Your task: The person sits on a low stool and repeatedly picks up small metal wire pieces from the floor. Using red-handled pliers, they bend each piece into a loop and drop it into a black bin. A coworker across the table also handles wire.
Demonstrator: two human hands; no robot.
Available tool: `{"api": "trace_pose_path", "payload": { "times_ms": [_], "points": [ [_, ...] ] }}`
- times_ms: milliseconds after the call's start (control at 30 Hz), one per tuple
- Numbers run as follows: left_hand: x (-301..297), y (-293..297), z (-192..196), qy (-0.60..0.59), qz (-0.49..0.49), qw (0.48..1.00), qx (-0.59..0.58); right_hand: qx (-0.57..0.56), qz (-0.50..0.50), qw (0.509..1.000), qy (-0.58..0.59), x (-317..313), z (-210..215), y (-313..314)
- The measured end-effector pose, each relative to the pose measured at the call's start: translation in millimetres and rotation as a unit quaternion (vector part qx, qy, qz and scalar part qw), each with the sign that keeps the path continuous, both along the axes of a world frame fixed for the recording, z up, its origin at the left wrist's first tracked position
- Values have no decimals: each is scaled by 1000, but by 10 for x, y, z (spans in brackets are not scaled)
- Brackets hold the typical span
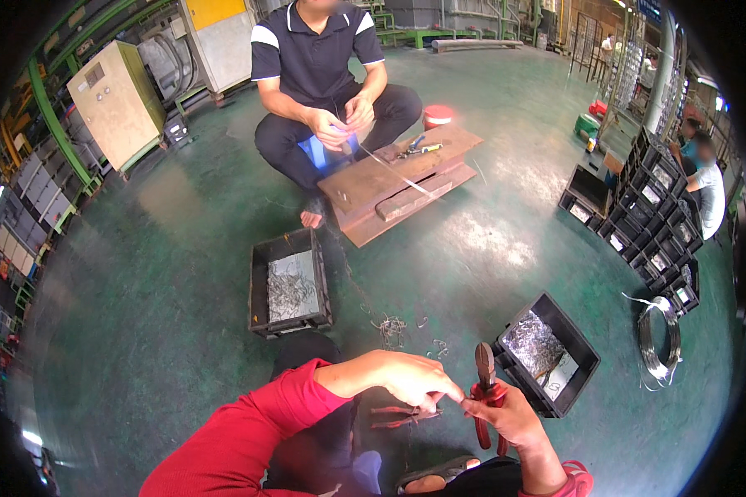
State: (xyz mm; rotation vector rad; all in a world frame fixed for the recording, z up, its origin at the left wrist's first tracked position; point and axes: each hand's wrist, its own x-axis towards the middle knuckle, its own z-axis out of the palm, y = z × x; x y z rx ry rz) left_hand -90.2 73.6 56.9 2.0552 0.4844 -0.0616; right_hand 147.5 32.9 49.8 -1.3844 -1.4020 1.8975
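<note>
My right hand (515, 419) is wrapped round red-handled pliers (488, 389), their dark jaws pointing away from me. My left hand (413, 379) reaches across from the left, its fingers curled and the index fingertip meeting my right thumb. Whatever is pinched between them is too small to make out. Below the left hand, a second pair of red-handled pliers (396, 417) shows, partly covered by the fingers. Several bent wire pieces (391, 330) lie scattered on the green floor just beyond my hands.
Black crates of metal pieces stand at the left (326, 303) and right (590, 374). A wire coil (658, 341) lies further right, near stacked black crates (651, 199). Opposite, a seated person (319, 91) handles wire behind a rusty steel beam (365, 192) with pliers (423, 150) on it.
</note>
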Motion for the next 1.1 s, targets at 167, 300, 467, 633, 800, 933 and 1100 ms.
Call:
{"api": "trace_pose_path", "payload": {
  "times_ms": [167,300,467,633,800,933,1100],
  "points": [
    [0,5,20,17,15,1000,8,32,-2,999,-24,29,-91,6],
    [-6,-1,8,5,22,1000,20,34,-13,999,10,15,-82,9],
    [-23,-21,-1,6,30,999,16,28,-22,999,-4,-19,-37,4],
    [8,-51,6,8,28,998,53,45,-16,998,-27,-20,-50,7],
    [33,-80,-19,26,25,997,71,37,-16,999,-28,9,-83,1],
    [22,-67,-4,20,20,998,63,29,-8,999,-32,15,-86,15],
    [36,-48,14,67,17,997,41,49,-6,998,-27,17,-78,-1]
  ]
}}
